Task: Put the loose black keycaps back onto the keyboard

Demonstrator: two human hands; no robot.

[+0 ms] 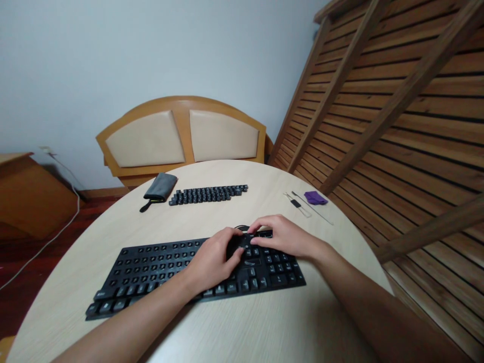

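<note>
A black keyboard (280, 280) lies on the table in front of me. On its left part several upper rows are bare sockets (145, 268), while the lower rows and the right side carry keycaps. My left hand (215, 257) rests over the keyboard's middle, its fingers curved and the thumb apart from the index finger, with no object visible between them. At the top edge, right of the left hand, my right hand (283, 238) has its index finger and thumb close together around a small dark key. Its other fingers are hidden.
Loose black keycaps (207, 194) stand in rows beyond the keyboard. A grey pouch (162, 186) lies left of them. To the right are a wire keycap puller (296, 203), a thin rod (313, 208) and a purple cloth (315, 197). The round table's edge (49, 285) curves around.
</note>
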